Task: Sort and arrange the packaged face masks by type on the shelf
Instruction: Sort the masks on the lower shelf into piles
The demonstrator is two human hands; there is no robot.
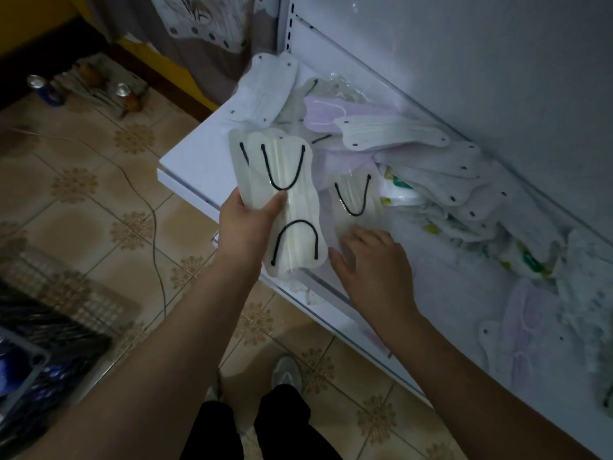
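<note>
Lying just beyond the flat right hand [371,260], long axis pointing away, a black-looped mask [353,197] is neared while matching masks [285,200] are gripped by the left hand [247,224].

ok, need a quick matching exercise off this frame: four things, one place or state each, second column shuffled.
Things:
1. left hand
2. right hand
3. lilac mask
4. drink cans

Places or states:
A. on the tiled floor
B. flat on a packet on the shelf
C. in the pile, white loop showing
D. gripping cream masks with black loops

Pairs: 1-D, 2-B, 3-C, 4-A
</note>
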